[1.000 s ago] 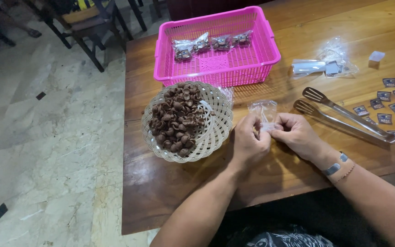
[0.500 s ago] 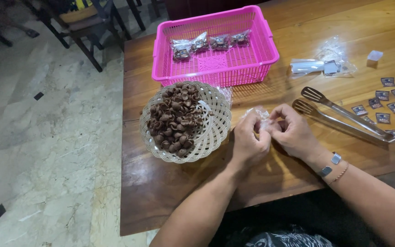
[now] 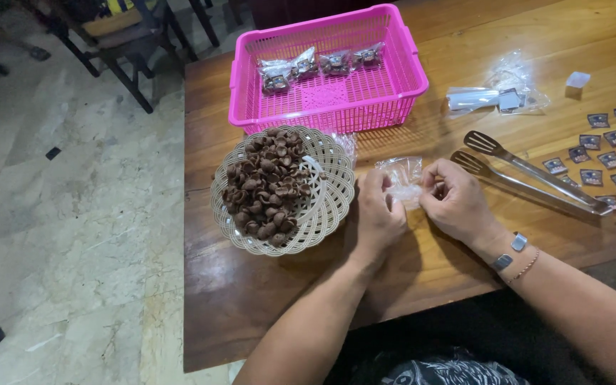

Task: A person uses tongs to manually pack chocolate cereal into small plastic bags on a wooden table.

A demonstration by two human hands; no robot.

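Head view: one camera looking down at a wooden table (image 3: 265, 299) and both hands.
Left hand (image 3: 379, 217): curled over, fingers bent inward, fingertips pinching the left side of a clear bag (image 3: 404, 178); it rests on the table just right of the woven bowl.
Right hand (image 3: 458, 203): loosely closed, thumb and forefinger gripping the right side of the same bag; a bracelet (image 3: 518, 257) sits on its wrist.
Bag: small, crumpled, see-through plastic, held between the two hands near the middle of the table, just in front of the tongs' tips; whether anything is inside it cannot be told.
Bowl (image 3: 329, 207): cream woven plastic, round, near the table's left edge, touching or almost touching the left hand; it holds a heap of brown shell-shaped snacks (image 3: 262, 182), piled mostly on its left half.
Basket (image 3: 401, 71): bright pink, rectangular, latticed, at the far edge of the table behind the bowl; four filled packets (image 3: 319, 63) lie in a row along its far side.
Tongs (image 3: 529, 178): metal, slotted ends, lying at a slant just right of the right hand.
Spare bags (image 3: 497, 96): a stack of clear plastic right of the basket.
Labels (image 3: 604, 160): small dark squares spread along the right edge of the table.
Chair (image 3: 119, 39): dark frame, on the pale stone floor beyond the table's far left corner.
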